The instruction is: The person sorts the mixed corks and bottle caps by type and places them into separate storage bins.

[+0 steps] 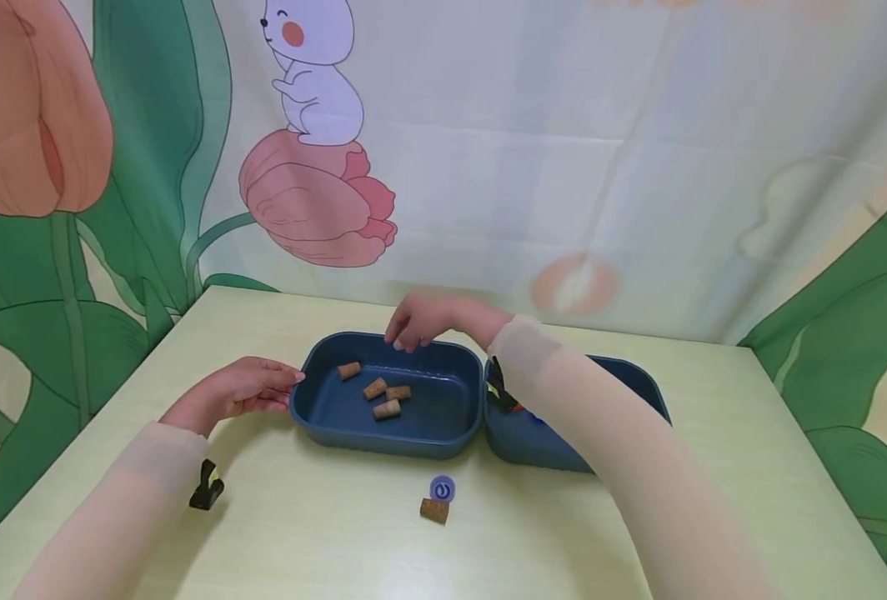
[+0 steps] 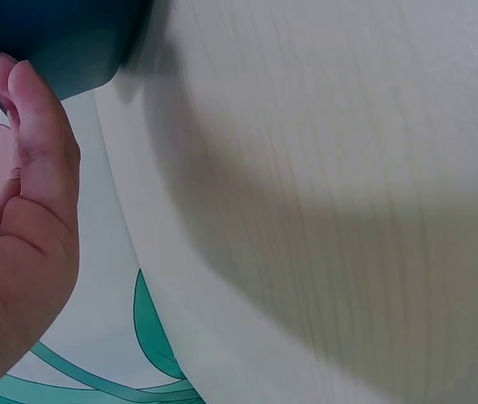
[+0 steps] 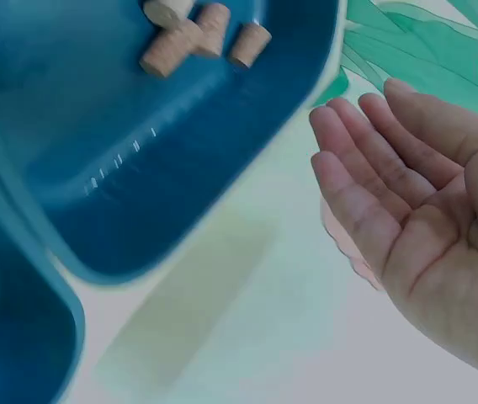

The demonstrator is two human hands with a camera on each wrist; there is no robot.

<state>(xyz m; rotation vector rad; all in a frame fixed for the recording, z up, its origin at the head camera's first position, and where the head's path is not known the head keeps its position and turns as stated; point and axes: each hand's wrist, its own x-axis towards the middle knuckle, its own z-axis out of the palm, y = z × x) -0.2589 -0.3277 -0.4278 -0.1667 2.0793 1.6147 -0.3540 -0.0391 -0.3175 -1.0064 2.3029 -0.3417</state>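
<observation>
In the head view, several short corks (image 1: 387,409) lie in the left blue plastic bin (image 1: 413,448). My left hand (image 1: 252,387) holds this bin at its left end. The left wrist view shows those fingertips (image 2: 27,80) against the bin's outer wall (image 2: 79,50), near the rim. My right hand (image 1: 423,321) is over the bin's far rim. In the right wrist view the right hand (image 3: 424,185) holds nothing, its fingers loosely extended and apart from the bin. On the table in front lie another cork (image 1: 434,511) and a translucent blue cap (image 1: 443,489), close together.
A second blue bin (image 1: 533,454) stands right beside the first, partly hidden by the right sleeve (image 1: 623,450); small red and blue items show inside it. Behind the pale table (image 1: 323,533) hangs a printed curtain (image 1: 488,167).
</observation>
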